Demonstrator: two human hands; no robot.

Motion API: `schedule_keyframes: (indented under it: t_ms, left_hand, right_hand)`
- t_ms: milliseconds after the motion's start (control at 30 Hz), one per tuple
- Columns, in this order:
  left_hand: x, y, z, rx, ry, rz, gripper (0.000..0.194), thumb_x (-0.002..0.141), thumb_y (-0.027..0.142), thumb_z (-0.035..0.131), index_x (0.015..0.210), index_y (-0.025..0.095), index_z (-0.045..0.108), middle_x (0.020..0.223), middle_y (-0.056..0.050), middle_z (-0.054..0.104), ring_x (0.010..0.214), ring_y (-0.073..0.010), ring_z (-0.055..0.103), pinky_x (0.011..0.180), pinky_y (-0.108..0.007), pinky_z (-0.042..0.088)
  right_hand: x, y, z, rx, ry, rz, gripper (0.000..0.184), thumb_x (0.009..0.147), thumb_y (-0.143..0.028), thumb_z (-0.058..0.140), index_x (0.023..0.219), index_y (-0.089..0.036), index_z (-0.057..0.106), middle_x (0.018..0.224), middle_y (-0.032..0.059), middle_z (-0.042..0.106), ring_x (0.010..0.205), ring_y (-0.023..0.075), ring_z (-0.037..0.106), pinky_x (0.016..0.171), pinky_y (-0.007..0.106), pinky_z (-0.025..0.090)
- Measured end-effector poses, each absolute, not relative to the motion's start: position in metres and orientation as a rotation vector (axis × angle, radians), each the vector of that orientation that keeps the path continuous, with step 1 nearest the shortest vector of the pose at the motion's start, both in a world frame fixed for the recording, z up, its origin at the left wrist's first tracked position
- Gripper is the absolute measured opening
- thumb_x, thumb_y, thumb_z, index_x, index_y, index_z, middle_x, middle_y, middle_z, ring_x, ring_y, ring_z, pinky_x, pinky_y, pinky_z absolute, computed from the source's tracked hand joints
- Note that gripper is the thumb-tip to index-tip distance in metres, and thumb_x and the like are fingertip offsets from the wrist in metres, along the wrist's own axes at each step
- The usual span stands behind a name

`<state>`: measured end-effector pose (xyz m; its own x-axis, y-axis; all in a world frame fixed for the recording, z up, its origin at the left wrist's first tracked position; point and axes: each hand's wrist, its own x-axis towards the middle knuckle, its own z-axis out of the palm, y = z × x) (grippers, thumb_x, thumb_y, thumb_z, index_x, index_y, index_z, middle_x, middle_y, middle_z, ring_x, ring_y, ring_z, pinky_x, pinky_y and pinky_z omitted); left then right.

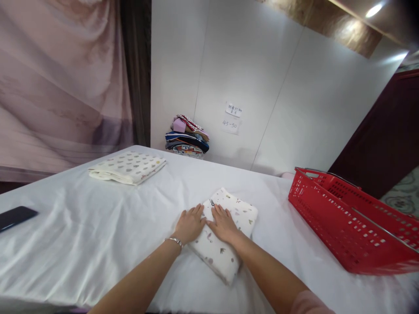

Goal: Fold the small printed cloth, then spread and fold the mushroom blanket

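A folded white cloth (225, 253) with small printed motifs lies at a slant on the white-covered table, near its front middle. Flat on its left edge rests my left hand (190, 224), fingers stretched out, a silver bracelet at the wrist. My right hand (224, 223) presses on the cloth's middle with its fingers spread, and the two thumbs almost meet. Neither hand grips anything. Farther back on the left is another folded white cloth (129, 167) with rows of grey motifs, apart from both hands.
A red plastic basket (340, 226) with metal handles stands at the table's right. The dark phone (18, 216) lies at the left edge. Behind the table's far edge rises a stack of folded clothes (187, 137) against the wall. The white tablecloth (98, 244) is wrinkled.
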<state>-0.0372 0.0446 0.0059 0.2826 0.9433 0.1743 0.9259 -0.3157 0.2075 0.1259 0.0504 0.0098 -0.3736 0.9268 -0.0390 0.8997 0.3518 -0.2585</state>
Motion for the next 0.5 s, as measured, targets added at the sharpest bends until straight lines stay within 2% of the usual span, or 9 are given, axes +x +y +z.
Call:
schedule_keyframes:
  t_ms: [167,333,400,500]
  left_hand:
    - [-0.04,0.046,0.002,2.466,1.797,0.428,0.048,0.088,0.032,0.033,0.133,0.019,0.038,0.14,-0.007,0.04,0.124,-0.0225,0.04,0.1,-0.042,0.033]
    - [-0.038,0.046,0.004,2.448,1.811,0.391,0.048,0.088,0.035,0.032,0.134,0.022,0.036,0.14,-0.006,0.04,0.124,-0.0238,0.04,0.099,-0.042,0.032]
    - [-0.037,0.047,0.003,2.448,1.817,0.379,0.049,0.088,0.035,0.031,0.134,0.021,0.036,0.14,-0.007,0.039,0.123,-0.0245,0.04,0.097,-0.043,0.032]
    - [-0.036,0.049,0.001,2.457,1.825,0.365,0.049,0.088,0.034,0.029,0.134,0.019,0.036,0.14,-0.008,0.039,0.121,-0.0253,0.041,0.095,-0.044,0.033]
  right_hand:
    - [0.132,0.02,0.014,-1.648,-2.488,0.447,0.058,0.089,-0.044,0.033,0.14,-0.016,0.027,0.149,0.008,0.018,0.137,0.0221,0.01,0.11,0.043,0.007]
    - [0.171,-0.016,0.004,-1.694,-2.324,0.392,0.054,0.088,-0.047,0.035,0.135,-0.02,0.038,0.147,0.0061,0.023,0.137,0.0232,0.012,0.11,0.045,0.002]
    - [0.192,-0.022,-0.005,-1.826,-2.088,0.338,0.058,0.084,-0.047,0.042,0.133,-0.017,0.041,0.148,0.0083,0.019,0.137,0.0251,0.009,0.111,0.045,0.005]
    - [0.218,-0.023,-0.022,-1.92,-1.633,0.429,0.066,0.08,-0.048,0.046,0.136,-0.014,0.036,0.149,0.0098,0.015,0.137,0.0256,0.01,0.11,0.041,0.017]
